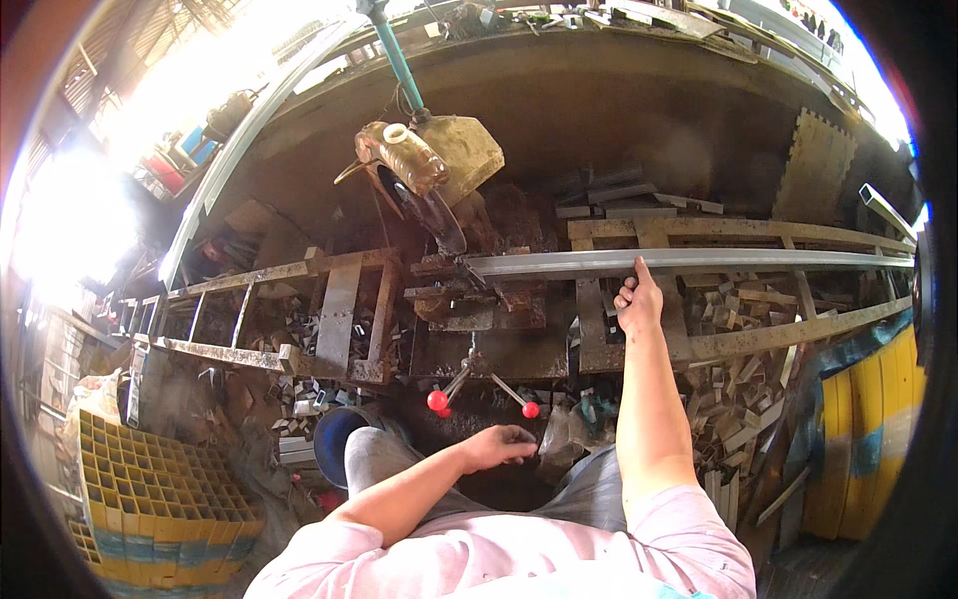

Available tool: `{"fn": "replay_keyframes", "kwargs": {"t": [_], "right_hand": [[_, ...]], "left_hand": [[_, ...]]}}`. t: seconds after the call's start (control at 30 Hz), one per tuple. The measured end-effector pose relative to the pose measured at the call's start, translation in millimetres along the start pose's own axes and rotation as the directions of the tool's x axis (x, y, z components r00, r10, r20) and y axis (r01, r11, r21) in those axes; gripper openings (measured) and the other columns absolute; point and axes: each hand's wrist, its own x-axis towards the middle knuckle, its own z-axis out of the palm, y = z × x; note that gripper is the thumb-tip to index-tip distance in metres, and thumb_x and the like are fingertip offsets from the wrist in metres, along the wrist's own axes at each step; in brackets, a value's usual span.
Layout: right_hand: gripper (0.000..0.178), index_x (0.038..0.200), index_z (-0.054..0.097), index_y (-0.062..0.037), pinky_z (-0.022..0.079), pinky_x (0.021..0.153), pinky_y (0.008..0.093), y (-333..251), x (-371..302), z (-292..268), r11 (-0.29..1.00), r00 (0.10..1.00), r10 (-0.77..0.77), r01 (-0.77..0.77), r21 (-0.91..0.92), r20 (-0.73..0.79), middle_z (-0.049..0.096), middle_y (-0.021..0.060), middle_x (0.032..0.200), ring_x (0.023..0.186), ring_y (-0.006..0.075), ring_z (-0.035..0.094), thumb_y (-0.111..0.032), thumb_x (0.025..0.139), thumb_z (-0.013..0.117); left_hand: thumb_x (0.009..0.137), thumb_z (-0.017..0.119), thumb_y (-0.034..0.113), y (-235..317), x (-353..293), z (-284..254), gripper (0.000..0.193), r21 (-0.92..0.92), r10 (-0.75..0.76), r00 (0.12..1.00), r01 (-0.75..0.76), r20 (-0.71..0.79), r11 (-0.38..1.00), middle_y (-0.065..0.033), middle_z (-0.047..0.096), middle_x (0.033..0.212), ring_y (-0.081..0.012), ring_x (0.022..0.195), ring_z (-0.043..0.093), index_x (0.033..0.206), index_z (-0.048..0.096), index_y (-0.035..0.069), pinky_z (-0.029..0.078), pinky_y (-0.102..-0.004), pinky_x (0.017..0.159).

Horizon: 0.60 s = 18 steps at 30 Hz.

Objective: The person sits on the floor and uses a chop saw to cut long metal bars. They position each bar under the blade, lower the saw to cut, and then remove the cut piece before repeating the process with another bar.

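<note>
A long grey metal profile (699, 260) lies across the frame from the clamp (464, 290) to the far right. Against its near edge rests the stretched index finger of my right hand (640, 302); the other fingers are curled and hold nothing. My left hand (499, 447) hovers over my lap, fingers loosely bent and slightly apart, with nothing visible in it. Just beyond it is the clamp's spoked handle (473, 361) with red ball knobs. Above the profile's left end stands a cut-off saw (424, 200), its dark blade down near the clamp, a plastic bottle (412, 160) on top.
Ladder-like metal rails (230, 309) extend to both sides. Offcuts (743, 309) litter the ground under and behind them. Stacked yellow square tubes (160, 479) stand at the near left, with a yellow bundle (868, 439) at the right. A blue bucket (327, 444) stands beside my left leg.
</note>
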Motion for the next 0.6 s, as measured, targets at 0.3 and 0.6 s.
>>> {"fn": "replay_keyframes", "kwargs": {"t": [0.3,0.6], "right_hand": [[0.033,0.093,0.063,-0.0140,0.024,0.046,0.0305,-8,-53,-4,0.976,0.983,-0.175,0.166,-0.139,-0.049,0.041,-0.0054,0.067,0.051,0.0091,0.034,-0.041,0.097,0.081],[0.048,0.069,0.058,-0.0168,0.029,0.043,0.0313,-12,-178,4,0.951,0.983,-0.183,0.186,-0.247,0.033,0.047,-0.0045,0.060,0.047,0.0096,0.042,-0.047,0.095,0.083]], "left_hand": [[0.088,0.089,0.031,99,-79,6,0.044,0.668,0.653,0.739,-0.405,-0.163,0.624,-0.0168,0.078,0.107,-0.0322,0.099,0.076,0.118,0.074,0.002,0.060,-0.0422,0.089],[0.073,0.087,0.021,240,-1,11,0.068,0.988,0.931,0.365,0.131,0.026,-0.079,-0.0115,0.069,0.126,-0.0322,0.123,0.065,0.135,0.063,0.008,0.051,-0.0472,0.107]]}}
